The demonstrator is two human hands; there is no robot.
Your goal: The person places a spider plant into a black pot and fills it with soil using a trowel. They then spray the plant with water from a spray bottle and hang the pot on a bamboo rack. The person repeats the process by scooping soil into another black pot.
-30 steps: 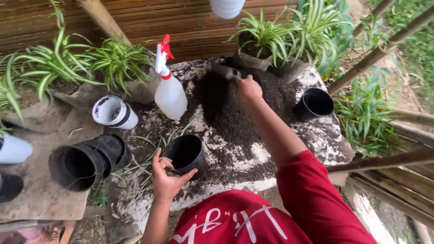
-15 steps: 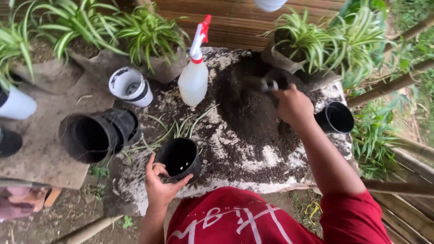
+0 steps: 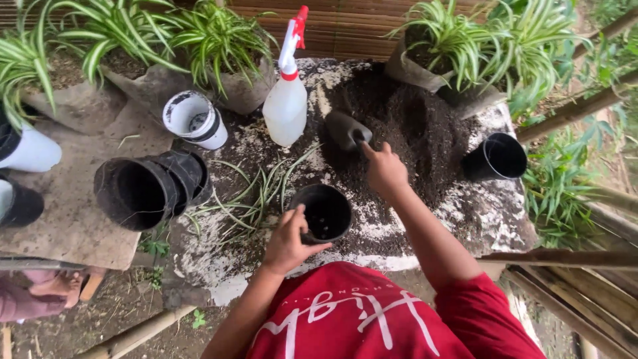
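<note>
My left hand (image 3: 289,239) grips the near rim of a small black plastic pot (image 3: 323,213) standing on the white, soil-dusted table (image 3: 372,256). My right hand (image 3: 385,171) holds the handle of a dark trowel (image 3: 346,129), whose blade is loaded with soil and hovers just above and beyond the pot. A heap of dark potting soil (image 3: 412,126) covers the table's far middle. Loose green plantlets (image 3: 256,196) lie on the table left of the pot.
A white spray bottle with red trigger (image 3: 287,100) stands behind the trowel. Another black pot (image 3: 497,157) sits at right, stacked black pots (image 3: 143,189) lie on their side at left, a white pot (image 3: 194,119) behind them. Leafy potted plants line the back; bamboo poles at right.
My right hand has drawn the trowel back from the soil heap toward the pot under my left hand. The camera view has shifted closer and to the left.
</note>
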